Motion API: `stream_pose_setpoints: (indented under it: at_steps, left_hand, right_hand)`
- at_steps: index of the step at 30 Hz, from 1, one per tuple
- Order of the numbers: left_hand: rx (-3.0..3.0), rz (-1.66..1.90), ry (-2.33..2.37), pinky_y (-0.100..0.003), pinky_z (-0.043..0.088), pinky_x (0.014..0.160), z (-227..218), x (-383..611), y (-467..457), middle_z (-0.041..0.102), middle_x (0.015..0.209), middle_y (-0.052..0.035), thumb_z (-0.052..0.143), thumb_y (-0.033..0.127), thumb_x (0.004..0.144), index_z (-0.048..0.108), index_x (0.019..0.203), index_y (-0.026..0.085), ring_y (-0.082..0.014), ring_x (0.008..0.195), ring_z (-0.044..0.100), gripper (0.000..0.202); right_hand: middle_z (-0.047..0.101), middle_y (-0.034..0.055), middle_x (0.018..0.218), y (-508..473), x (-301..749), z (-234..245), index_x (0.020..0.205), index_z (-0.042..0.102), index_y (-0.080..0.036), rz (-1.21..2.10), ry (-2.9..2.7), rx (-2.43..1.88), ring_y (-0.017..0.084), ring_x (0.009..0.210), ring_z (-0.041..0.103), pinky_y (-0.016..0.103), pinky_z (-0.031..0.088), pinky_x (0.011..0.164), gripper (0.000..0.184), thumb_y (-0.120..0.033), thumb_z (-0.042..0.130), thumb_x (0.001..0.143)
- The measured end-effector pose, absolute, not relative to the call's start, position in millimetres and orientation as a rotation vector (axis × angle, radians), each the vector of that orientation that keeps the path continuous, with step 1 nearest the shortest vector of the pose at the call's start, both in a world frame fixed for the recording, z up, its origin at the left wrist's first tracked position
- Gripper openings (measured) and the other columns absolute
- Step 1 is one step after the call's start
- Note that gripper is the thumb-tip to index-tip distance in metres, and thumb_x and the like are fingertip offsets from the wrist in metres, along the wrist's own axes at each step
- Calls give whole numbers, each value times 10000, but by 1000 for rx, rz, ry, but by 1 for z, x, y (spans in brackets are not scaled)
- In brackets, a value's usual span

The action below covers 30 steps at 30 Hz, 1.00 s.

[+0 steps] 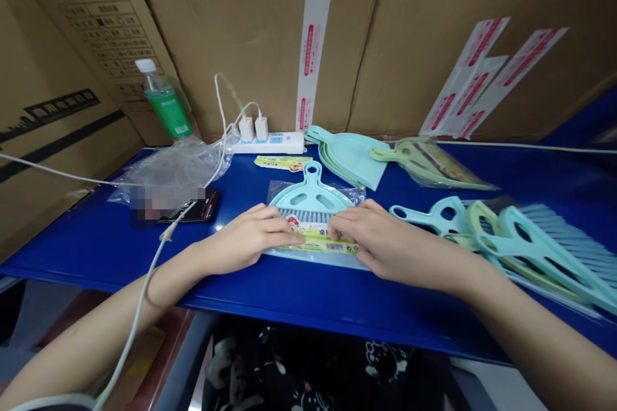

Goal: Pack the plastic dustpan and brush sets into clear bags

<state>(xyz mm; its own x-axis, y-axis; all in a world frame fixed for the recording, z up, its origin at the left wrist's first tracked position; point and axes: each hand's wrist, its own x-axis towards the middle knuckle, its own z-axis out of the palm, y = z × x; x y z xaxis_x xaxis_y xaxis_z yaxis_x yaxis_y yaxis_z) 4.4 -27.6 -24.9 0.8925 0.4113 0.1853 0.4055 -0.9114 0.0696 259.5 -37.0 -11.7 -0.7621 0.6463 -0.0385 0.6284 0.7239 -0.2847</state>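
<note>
A light-blue hand brush (311,196) lies in a clear plastic bag on the blue table (299,289), handle pointing away from me. A green and yellow paper label (321,241) runs across the bag's near end. My left hand (253,237) presses its fingers on the left part of the label. My right hand (380,237) presses on the right part. Both hands have fingers held together, bent down onto the label and bag.
Loose brushes (511,237) lie at the right. Blue dustpans (349,154) and bagged green ones (429,164) sit behind. A power strip (267,141), spare label (282,162), phone (195,209), empty bags (176,164) and green bottle (164,99) are at the back left. Cardboard boxes (424,32) wall the back.
</note>
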Motion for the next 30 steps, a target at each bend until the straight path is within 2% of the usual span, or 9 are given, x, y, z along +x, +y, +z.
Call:
stream_pose_setpoints:
  at_steps: [6,9,11,16,19,22,25,30]
  left_hand:
    - [3165,296,676,-302,355,742,-31,10,-30,634,968,-57,352,17,885,555,1201,172,-171,853,529,407]
    - [3212,278,691,-298,379,752,-33,13,-31,600,916,-63,302,35,908,548,1216,162,-169,826,525,414]
    - [3243,265,701,-296,391,728,-34,14,-31,576,883,-59,291,39,908,540,1230,167,-172,790,512,427]
    - [3292,143,764,-297,406,705,-34,17,-32,530,836,-49,320,58,898,504,1276,185,-178,758,488,440]
    - [3293,127,770,-293,408,706,-34,17,-32,516,829,-43,338,55,889,495,1284,190,-176,757,483,446]
    - [3294,153,752,-293,409,694,-34,17,-32,509,832,-44,343,52,884,497,1278,180,-178,742,475,442]
    - [3287,151,752,-295,414,697,-34,16,-32,508,838,-46,341,53,884,492,1283,176,-180,744,474,444]
    - [3275,97,781,-296,427,731,-34,17,-32,511,845,-47,335,52,881,477,1305,193,-178,772,487,469]
  right_hand:
    - [604,61,810,-39,257,-13,805,493,-207,137,-2774,-1123,208,789,550,357,358,777,246,-8,369,733]
    - [607,88,847,-38,257,-14,828,514,-199,55,-2753,-1151,226,791,551,363,367,744,152,-112,389,818]
    - [601,97,866,-38,257,-15,846,520,-192,33,-2753,-1177,234,801,551,371,371,742,146,-121,395,817]
    - [601,79,880,-41,259,-14,889,523,-198,122,-2761,-1192,214,786,555,363,386,745,318,-5,369,689]
    - [600,73,883,-43,259,-12,878,514,-206,200,-2784,-1185,212,797,562,366,395,763,334,6,360,670]
    - [603,76,886,-45,259,-10,873,497,-209,255,-2779,-1203,218,823,566,388,388,800,265,-30,354,738]
    - [602,74,854,-44,259,-9,872,486,-205,288,-2751,-1253,222,797,561,402,374,792,141,-135,373,824]
    - [580,50,769,-41,262,-9,818,479,-208,327,-2756,-1263,206,744,541,371,352,744,98,-177,386,829]
